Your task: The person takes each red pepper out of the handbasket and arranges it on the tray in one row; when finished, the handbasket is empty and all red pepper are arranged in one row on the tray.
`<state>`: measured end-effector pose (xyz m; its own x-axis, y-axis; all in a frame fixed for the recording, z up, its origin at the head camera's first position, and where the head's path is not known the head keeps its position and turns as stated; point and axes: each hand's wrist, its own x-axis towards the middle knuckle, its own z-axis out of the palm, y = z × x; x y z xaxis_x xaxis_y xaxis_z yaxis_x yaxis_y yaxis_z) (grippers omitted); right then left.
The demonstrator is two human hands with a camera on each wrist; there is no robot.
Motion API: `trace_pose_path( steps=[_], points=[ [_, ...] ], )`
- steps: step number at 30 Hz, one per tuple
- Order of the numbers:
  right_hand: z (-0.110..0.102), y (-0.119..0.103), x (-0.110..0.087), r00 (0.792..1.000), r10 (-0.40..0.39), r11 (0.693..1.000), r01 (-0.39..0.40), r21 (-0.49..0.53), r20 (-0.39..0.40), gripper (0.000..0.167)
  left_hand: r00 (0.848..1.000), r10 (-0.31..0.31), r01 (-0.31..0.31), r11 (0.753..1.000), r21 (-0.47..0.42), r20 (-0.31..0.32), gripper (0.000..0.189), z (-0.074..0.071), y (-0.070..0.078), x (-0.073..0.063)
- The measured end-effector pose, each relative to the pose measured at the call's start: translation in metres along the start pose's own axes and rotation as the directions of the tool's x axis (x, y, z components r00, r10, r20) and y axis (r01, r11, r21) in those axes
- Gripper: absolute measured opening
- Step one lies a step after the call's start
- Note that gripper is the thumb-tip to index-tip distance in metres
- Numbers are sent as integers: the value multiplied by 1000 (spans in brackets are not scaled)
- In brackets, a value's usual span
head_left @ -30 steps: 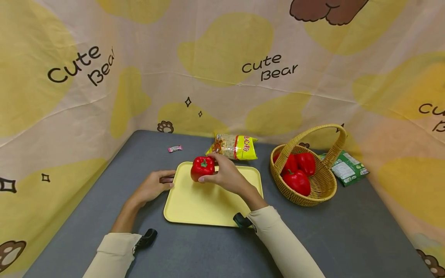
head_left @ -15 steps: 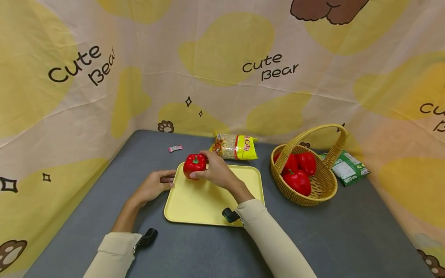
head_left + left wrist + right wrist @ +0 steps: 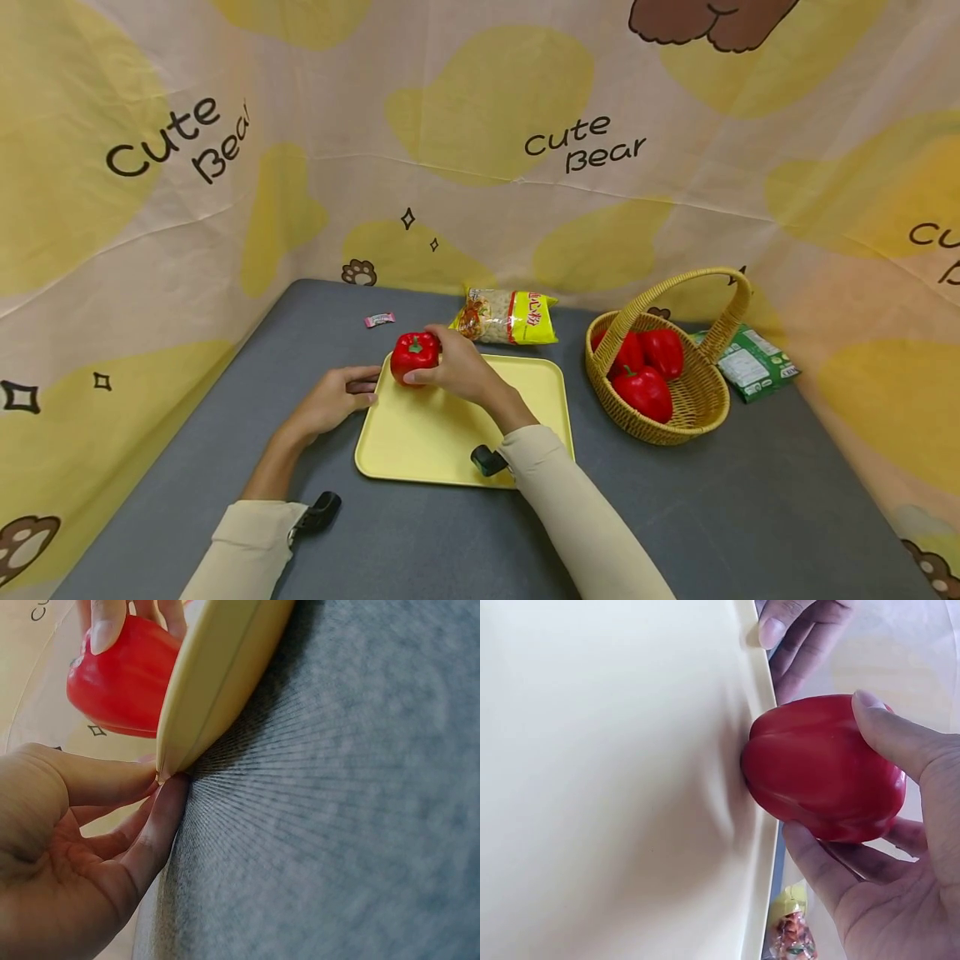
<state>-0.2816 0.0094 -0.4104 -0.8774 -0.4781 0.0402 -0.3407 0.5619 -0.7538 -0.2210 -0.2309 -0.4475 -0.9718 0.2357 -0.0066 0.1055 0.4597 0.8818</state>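
A red bell pepper (image 3: pixel 414 357), stem up, is held over the far left corner of a yellow tray (image 3: pixel 457 442). My right hand (image 3: pixel 461 367) grips it from the right, with thumb and fingers on opposite sides in the right wrist view. At the tray's left edge, my left hand (image 3: pixel 326 404) pinches the rim between thumb and fingers, as the left wrist view shows (image 3: pixel 97 847). The pepper (image 3: pixel 825 769) is close to the tray's surface; whether it touches is hard to tell.
Right of the tray stands a wicker basket (image 3: pixel 705 417) with a tall handle, holding several red bell peppers (image 3: pixel 643 393). A green packet (image 3: pixel 756 362) lies behind it. Behind the tray are a yellow food bag (image 3: pixel 502 317) and a small pink wrapped sweet (image 3: pixel 379 319).
My right hand has carried the bell pepper left and slightly away from me, toward the tray's far left corner. My left hand has stayed at the rim.
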Motion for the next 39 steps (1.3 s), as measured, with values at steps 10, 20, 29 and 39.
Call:
trace_pose_path(
  steps=[10,20,29,39],
  points=[
    [1,-4,0,1000,0,1000,0,1,12,91,1000,-4,4,1000,-4,3,50,0,1,0],
    [3,-4,3,999,-27,1000,27,-5,20,89,1000,1,-1,1000,0,4,51,0,1,0],
    [1,-4,2,1000,-18,1000,18,-2,22,93,1000,1,-1,1000,-6,10,51,0,1,1],
    [-13,-2,-14,998,-55,998,55,21,-3,93,1000,14,-14,1000,10,1,51,-1,1,-1]
  ],
)
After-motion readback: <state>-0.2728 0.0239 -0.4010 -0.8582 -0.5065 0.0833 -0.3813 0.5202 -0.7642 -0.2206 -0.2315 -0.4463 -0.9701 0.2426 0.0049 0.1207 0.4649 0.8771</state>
